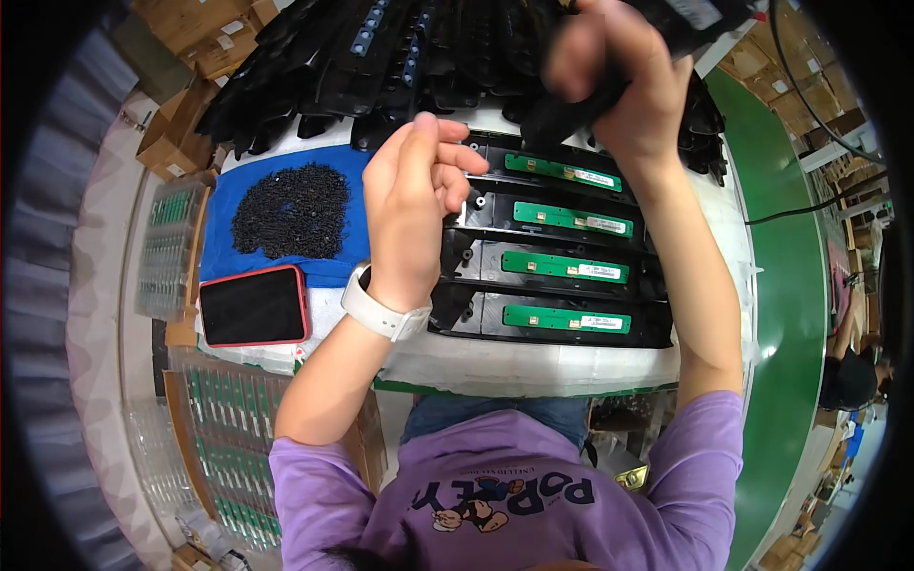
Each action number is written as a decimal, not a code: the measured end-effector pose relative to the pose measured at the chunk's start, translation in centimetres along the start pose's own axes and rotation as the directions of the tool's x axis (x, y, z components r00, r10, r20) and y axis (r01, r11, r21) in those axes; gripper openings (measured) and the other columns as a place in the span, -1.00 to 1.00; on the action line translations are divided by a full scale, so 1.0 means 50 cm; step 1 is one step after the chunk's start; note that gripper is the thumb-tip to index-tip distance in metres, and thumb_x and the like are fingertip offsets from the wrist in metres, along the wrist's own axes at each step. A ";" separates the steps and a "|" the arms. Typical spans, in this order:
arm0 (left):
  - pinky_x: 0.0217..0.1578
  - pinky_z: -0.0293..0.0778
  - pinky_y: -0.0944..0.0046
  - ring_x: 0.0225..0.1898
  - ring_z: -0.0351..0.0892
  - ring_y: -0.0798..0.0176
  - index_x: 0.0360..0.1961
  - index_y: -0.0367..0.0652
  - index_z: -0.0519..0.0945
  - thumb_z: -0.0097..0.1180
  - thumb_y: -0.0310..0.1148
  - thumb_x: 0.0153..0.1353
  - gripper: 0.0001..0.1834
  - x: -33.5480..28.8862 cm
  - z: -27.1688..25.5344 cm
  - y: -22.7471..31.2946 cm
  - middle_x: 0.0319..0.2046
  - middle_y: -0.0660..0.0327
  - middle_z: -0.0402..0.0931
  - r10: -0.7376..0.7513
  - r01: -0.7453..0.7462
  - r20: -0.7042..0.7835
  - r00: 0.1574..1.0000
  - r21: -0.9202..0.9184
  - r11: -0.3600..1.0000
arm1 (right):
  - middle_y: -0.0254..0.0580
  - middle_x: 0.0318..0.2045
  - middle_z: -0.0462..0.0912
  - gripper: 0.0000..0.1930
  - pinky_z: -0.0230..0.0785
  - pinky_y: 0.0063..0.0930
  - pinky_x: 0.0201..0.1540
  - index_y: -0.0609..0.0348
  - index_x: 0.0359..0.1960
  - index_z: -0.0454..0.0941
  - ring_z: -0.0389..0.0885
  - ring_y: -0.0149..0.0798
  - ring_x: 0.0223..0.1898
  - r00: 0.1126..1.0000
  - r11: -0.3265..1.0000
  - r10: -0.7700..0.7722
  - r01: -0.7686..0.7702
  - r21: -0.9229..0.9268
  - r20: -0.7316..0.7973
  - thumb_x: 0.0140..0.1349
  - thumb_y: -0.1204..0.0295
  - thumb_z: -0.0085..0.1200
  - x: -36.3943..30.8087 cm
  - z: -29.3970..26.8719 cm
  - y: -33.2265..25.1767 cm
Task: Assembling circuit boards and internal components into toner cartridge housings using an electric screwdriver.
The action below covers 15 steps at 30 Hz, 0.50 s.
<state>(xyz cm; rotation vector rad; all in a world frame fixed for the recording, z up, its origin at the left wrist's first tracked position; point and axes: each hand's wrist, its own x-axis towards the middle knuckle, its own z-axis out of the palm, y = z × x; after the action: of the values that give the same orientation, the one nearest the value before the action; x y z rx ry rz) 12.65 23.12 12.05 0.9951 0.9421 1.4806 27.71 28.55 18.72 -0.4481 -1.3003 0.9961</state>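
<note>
My right hand (pixel 633 90) is raised over the far right of the work surface and closed around a black electric screwdriver (pixel 700 14). Motion blurs it, and its tip cannot be made out. My left hand (pixel 414 195), with a white watch on the wrist, hovers at the left ends of the black plastic housings. Its fingers are loosely curled and apart, with nothing visible in them. Several long black housings (pixel 462 319) lie in a stacked row, each bearing a green circuit board (pixel 566 319) with a white label. My right forearm covers some of their right ends.
Left of the housings, small black screws (pixel 290 211) are heaped on a blue cloth (pixel 224 200). A red-edged phone (pixel 252 306) lies below them. Many black housings (pixel 333 67) pile up at the back. Trays of green boards (pixel 228 419) stand lower left. A black cable (pixel 795 211) crosses at right.
</note>
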 end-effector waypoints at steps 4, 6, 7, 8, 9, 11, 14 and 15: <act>-0.53 0.24 0.53 -0.57 0.39 0.48 -0.24 -0.35 0.42 -0.23 -0.38 0.30 -0.76 -0.003 -0.005 0.006 -0.43 0.08 0.55 -0.015 0.028 0.075 0.997 -0.165 0.986 | -0.27 -0.75 0.41 -0.79 0.22 -0.58 -0.71 0.32 -0.46 0.41 0.34 -0.41 -0.80 0.993 0.994 0.059 -0.050 -0.096 0.099 0.07 0.40 0.12 -0.005 0.006 0.014; -0.44 0.30 0.48 -0.49 0.44 0.39 -0.20 -0.38 0.39 -0.24 -0.47 0.24 -0.78 -0.003 -0.004 0.011 -0.33 -0.01 0.54 0.014 0.002 0.055 0.998 -0.266 0.964 | -0.27 -0.75 0.41 -0.79 0.22 -0.57 -0.71 0.32 -0.44 0.41 0.34 -0.41 -0.79 0.995 0.995 0.059 -0.052 -0.084 0.082 0.06 0.42 0.14 -0.007 0.014 0.021; -0.33 0.36 0.42 -0.36 0.52 0.27 -0.16 -0.40 0.36 -0.26 -0.53 0.19 -0.77 -0.002 -0.014 0.009 -0.23 -0.08 0.51 0.042 -0.010 0.106 0.993 -0.283 0.959 | -0.27 -0.75 0.41 -0.79 0.22 -0.57 -0.71 0.32 -0.44 0.41 0.34 -0.41 -0.79 0.995 0.995 0.063 -0.055 -0.087 0.083 0.06 0.42 0.14 -0.006 0.013 0.024; -0.33 0.36 0.42 -0.36 0.52 0.27 -0.16 -0.40 0.36 -0.26 -0.53 0.19 -0.77 -0.003 -0.014 0.009 -0.23 -0.08 0.51 0.040 -0.009 0.105 0.994 -0.286 0.958 | -0.27 -0.75 0.41 -0.79 0.22 -0.57 -0.71 0.33 -0.43 0.41 0.35 -0.41 -0.79 0.994 0.995 0.062 -0.055 -0.082 0.087 0.06 0.43 0.14 -0.006 0.012 0.026; -0.26 0.38 0.38 -0.29 0.52 0.23 -0.14 -0.39 0.36 -0.26 -0.54 0.20 -0.76 -0.005 -0.010 0.014 -0.16 -0.14 0.48 0.040 -0.013 0.091 0.995 -0.282 0.959 | -0.27 -0.75 0.41 -0.79 0.22 -0.57 -0.71 0.33 -0.42 0.41 0.35 -0.40 -0.79 0.994 0.996 0.061 -0.055 -0.077 0.091 0.06 0.44 0.14 -0.006 0.011 0.029; -0.20 0.40 0.35 -0.22 0.53 0.18 -0.12 -0.39 0.37 -0.25 -0.54 0.20 -0.75 -0.007 -0.005 0.022 -0.09 -0.20 0.45 0.041 -0.020 0.072 0.997 -0.275 0.961 | -0.27 -0.75 0.41 -0.80 0.22 -0.58 -0.71 0.32 -0.42 0.41 0.35 -0.41 -0.79 0.993 0.995 0.063 -0.055 -0.081 0.100 0.06 0.44 0.14 -0.005 0.013 0.035; -0.15 0.42 0.32 -0.13 0.54 0.11 -0.10 -0.38 0.35 -0.27 -0.53 0.26 -0.77 -0.009 0.002 0.024 -0.05 -0.24 0.41 0.051 -0.025 0.080 0.996 -0.290 0.957 | -0.27 -0.75 0.41 -0.81 0.21 -0.59 -0.71 0.31 -0.46 0.41 0.34 -0.41 -0.79 0.991 0.994 0.067 -0.056 -0.098 0.114 0.06 0.44 0.14 -0.003 0.015 0.041; -0.18 0.44 0.33 -0.17 0.55 0.13 -0.10 -0.38 0.35 -0.27 -0.48 0.30 -0.77 -0.009 0.003 0.024 -0.05 -0.25 0.42 0.055 -0.031 0.079 0.995 -0.271 0.962 | -0.28 -0.76 0.41 -0.81 0.21 -0.60 -0.71 0.30 -0.50 0.42 0.34 -0.42 -0.80 0.990 0.992 0.069 -0.055 -0.111 0.121 0.07 0.44 0.14 -0.002 0.015 0.043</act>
<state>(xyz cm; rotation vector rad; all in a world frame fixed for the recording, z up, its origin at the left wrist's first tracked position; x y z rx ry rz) 12.43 22.51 13.20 0.8758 0.6402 1.5421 26.26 29.42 17.23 -0.5180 -1.4646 1.0224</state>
